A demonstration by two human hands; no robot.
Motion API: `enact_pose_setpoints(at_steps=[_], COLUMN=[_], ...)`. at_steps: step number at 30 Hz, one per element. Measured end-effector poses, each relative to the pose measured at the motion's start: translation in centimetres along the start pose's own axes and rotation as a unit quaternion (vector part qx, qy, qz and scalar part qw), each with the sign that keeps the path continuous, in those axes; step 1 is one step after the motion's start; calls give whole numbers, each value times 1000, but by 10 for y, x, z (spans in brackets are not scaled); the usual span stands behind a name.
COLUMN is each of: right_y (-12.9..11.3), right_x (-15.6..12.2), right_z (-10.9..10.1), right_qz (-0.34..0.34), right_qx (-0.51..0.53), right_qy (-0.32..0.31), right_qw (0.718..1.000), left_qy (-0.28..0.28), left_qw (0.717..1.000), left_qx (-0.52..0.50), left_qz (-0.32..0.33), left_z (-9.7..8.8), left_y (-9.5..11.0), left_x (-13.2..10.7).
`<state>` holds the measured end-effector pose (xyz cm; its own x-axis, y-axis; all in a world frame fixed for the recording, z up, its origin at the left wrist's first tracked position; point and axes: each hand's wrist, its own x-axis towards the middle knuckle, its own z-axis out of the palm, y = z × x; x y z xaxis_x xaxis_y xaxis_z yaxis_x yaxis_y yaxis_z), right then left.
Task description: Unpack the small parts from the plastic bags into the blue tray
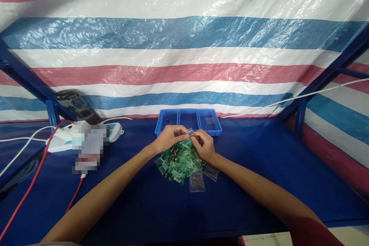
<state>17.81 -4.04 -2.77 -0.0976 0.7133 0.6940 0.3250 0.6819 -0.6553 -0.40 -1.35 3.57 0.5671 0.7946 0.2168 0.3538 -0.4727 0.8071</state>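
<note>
While the fingers (181,137) of the left hand (167,138) were pinched together on one side of a small, clear, glinting plastic bag (190,132), those of the right hand (204,145) were clamped on its other side, the remaining fingers curled inward. The bag hung above the front edge of a blue plastic tray with three compartments (188,118), the two hands nearly meeting around it; its contents were too small to tell.

Just below the hands lay a loose heap of crinkled green-and-clear plastic packets (184,163), with small dark, shiny cylindrical pieces (174,154) among them. At its near edge a flat clear bag with slim brass-coloured pieces (197,182) lay beside another flat transparent bag (212,172). In the tray, the left compartment held a tiny dark piece (167,120), and the right one small clear packets (210,121).

All rested on a smooth dark blue tabletop (248,192). Well to the left sat a white plastic power strip (116,132), and behind everything rose a wrinkled, glossy woven sheet striped red, white and blue (184,34).
</note>
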Motion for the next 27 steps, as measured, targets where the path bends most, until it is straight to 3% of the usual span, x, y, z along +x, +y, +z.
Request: enact_pose_setpoints(at_steps=[20, 27], right_y=[-2, -5], right_x=[-1, 9], right_z=[0, -6], right_qz=[2, 31], right_qx=[-11, -4], right_qy=[2, 114], right_qw=[1000, 993], left_qy=[89, 162], left_qw=[995, 983], left_qx=[-47, -87], left_qz=[-1, -22], left_z=[29, 44], left_y=[-12, -24], left_x=[-5, -11])
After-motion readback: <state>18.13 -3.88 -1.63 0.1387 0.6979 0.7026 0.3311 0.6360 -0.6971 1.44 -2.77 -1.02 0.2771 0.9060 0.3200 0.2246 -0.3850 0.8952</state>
